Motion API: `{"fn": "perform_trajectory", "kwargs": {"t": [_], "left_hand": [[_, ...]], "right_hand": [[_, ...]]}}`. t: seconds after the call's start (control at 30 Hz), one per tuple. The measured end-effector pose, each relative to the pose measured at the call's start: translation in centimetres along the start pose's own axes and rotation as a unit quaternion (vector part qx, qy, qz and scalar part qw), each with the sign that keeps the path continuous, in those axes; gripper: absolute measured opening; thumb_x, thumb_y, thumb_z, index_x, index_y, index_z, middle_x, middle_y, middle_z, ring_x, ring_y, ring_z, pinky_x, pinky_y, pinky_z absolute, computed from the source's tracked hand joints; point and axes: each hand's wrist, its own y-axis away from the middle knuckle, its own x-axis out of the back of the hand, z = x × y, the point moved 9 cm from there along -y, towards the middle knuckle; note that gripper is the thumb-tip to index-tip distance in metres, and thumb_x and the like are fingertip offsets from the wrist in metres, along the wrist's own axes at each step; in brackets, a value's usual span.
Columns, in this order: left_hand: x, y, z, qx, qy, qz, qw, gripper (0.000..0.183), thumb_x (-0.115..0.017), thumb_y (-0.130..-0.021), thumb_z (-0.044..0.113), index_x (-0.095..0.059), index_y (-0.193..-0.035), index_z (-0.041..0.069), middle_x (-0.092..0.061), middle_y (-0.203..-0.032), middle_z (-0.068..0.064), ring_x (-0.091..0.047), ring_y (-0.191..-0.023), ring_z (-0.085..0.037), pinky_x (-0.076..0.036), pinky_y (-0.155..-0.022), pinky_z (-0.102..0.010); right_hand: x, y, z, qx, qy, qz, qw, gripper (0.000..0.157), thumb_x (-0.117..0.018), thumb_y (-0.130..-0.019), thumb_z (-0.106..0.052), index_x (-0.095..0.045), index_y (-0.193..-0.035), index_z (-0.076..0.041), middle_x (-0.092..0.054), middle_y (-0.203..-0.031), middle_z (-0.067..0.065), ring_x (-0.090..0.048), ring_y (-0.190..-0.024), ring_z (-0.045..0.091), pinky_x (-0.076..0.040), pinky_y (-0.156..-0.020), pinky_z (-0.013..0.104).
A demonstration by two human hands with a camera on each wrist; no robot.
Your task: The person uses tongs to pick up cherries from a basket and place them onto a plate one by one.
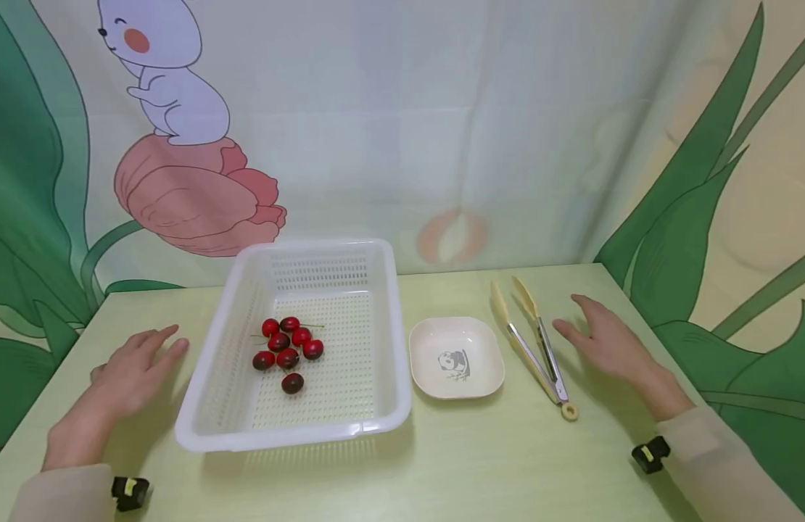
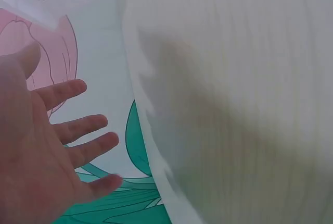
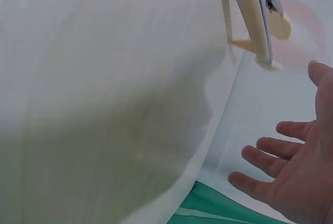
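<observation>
Several dark red cherries [image 1: 288, 358] lie in the left half of a white perforated plastic basket [image 1: 397, 348], some with stems. My left hand [image 1: 130, 377] is just left of the basket, fingers spread and holding nothing; its palm [image 2: 36, 156] shows in the left wrist view. To the right of the basket sits a small square white dish [image 1: 425, 355] with a panda print. Farther right lie metal tongs [image 1: 529, 351] with tan tips, their arms apart. My right hand [image 1: 608, 344] is to the right of these tongs, fingers extended, with nothing in its grasp.
The pale yellow-green table [image 1: 481, 464] runs back to a printed cloth backdrop [image 1: 350, 145] with a cartoon animal and leaves. Small black devices are worn near both cuffs.
</observation>
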Motion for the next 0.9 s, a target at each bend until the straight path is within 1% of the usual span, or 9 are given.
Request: {"fn": "perform_trajectory", "kwargs": {"t": [0.1, 0.2, 0.33, 0.43, 0.53, 0.63, 0.77, 0.83, 0.9], "left_hand": [[0.1, 0.0, 0.5, -0.015, 0.037, 0.014, 0.9991, 0.070, -0.027, -0.112, 0.046, -0.031, -0.152, -0.011, -0.029, -0.146, -0.044, -0.030, -0.132, -0.064, -0.028, -0.094, -0.081], [0.0, 0.0, 0.5, -0.014, 0.082, 0.015, 0.9964, 0.071, -0.030, -0.113, 0.045, -0.032, -0.149, -0.016, -0.034, -0.145, -0.043, -0.036, -0.129, -0.062, -0.034, -0.100, -0.074], [-0.3, 0.1, 0.7, 0.010, 0.149, 0.000, 0.9888, 0.075, -0.032, -0.111, 0.050, -0.034, -0.149, -0.014, -0.040, -0.146, -0.039, -0.049, -0.123, -0.056, -0.050, -0.094, -0.063], [-0.3, 0.2, 1.4, 0.018, 0.192, -0.006, 0.9812, 0.075, -0.035, -0.110, 0.052, -0.036, -0.149, -0.011, -0.045, -0.144, -0.036, -0.056, -0.117, -0.050, -0.059, -0.085, -0.050], [-0.3, 0.1, 2.3, 0.016, 0.231, -0.001, 0.9729, 0.073, -0.039, -0.109, 0.051, -0.038, -0.148, -0.011, -0.048, -0.138, -0.033, -0.059, -0.111, -0.042, -0.061, -0.081, -0.042], [-0.3, -0.1, 3.1, 0.012, 0.263, 0.008, 0.9647, 0.071, -0.042, -0.109, 0.048, -0.038, -0.148, -0.011, -0.050, -0.134, -0.030, -0.062, -0.103, -0.025, -0.062, -0.079, -0.037], [-0.2, -0.1, 3.7, 0.007, 0.295, 0.012, 0.9555, 0.069, -0.043, -0.110, 0.045, -0.034, -0.151, -0.010, -0.050, -0.137, -0.027, -0.062, -0.097, -0.007, -0.060, -0.081, -0.031], [-0.4, 0.0, 3.9, 0.009, 0.308, 0.010, 0.9515, 0.069, -0.043, -0.110, 0.044, -0.031, -0.153, -0.009, -0.048, -0.140, -0.026, -0.061, -0.097, -0.005, -0.059, -0.082, -0.029], [-0.6, 0.0, 4.0, 0.010, 0.312, 0.006, 0.9501, 0.070, -0.044, -0.110, 0.044, -0.029, -0.154, -0.008, -0.047, -0.142, -0.025, -0.060, -0.099, -0.007, -0.058, -0.083, -0.029]], "right_hand": [[-0.4, 0.0, -0.2, -0.004, 0.007, -0.006, 1.000, 0.085, -0.046, -0.106, -0.054, -0.026, -0.154, 0.014, -0.032, -0.155, 0.037, -0.028, -0.144, 0.053, -0.024, -0.116, 0.064], [-0.8, -0.1, -0.4, -0.007, 0.014, -0.010, 1.000, 0.088, -0.047, -0.106, -0.057, -0.027, -0.153, 0.014, -0.038, -0.152, 0.037, -0.035, -0.141, 0.053, -0.030, -0.113, 0.064], [-1.3, -0.3, -1.1, -0.010, 0.015, -0.015, 1.000, 0.089, -0.050, -0.104, -0.057, -0.028, -0.152, 0.015, -0.048, -0.143, 0.037, -0.048, -0.131, 0.052, -0.041, -0.104, 0.065], [-1.7, -0.2, -1.6, -0.017, 0.013, -0.021, 1.000, 0.089, -0.052, -0.104, -0.056, -0.028, -0.152, 0.014, -0.051, -0.139, 0.037, -0.053, -0.125, 0.051, -0.045, -0.099, 0.065], [-2.0, 0.1, -1.9, -0.021, 0.014, -0.024, 0.999, 0.090, -0.052, -0.103, -0.057, -0.029, -0.152, 0.014, -0.051, -0.140, 0.037, -0.054, -0.125, 0.050, -0.045, -0.099, 0.065], [-2.4, 0.1, -2.1, -0.022, 0.022, -0.028, 0.999, 0.092, -0.051, -0.102, -0.060, -0.029, -0.152, 0.015, -0.047, -0.144, 0.038, -0.051, -0.128, 0.051, -0.044, -0.100, 0.066], [-2.8, 0.2, -2.4, -0.025, 0.038, -0.030, 0.999, 0.096, -0.051, -0.101, -0.062, -0.028, -0.151, 0.016, -0.040, -0.147, 0.040, -0.046, -0.132, 0.054, -0.042, -0.101, 0.068], [-2.9, 0.3, -2.5, -0.028, 0.044, -0.030, 0.998, 0.097, -0.051, -0.101, -0.063, -0.027, -0.151, 0.017, -0.038, -0.148, 0.042, -0.045, -0.131, 0.056, -0.043, -0.100, 0.069], [-3.1, 0.3, -2.5, -0.033, 0.047, -0.029, 0.998, 0.099, -0.051, -0.100, -0.064, -0.024, -0.152, 0.017, -0.036, -0.147, 0.044, -0.046, -0.129, 0.058, -0.044, -0.098, 0.069]]}}
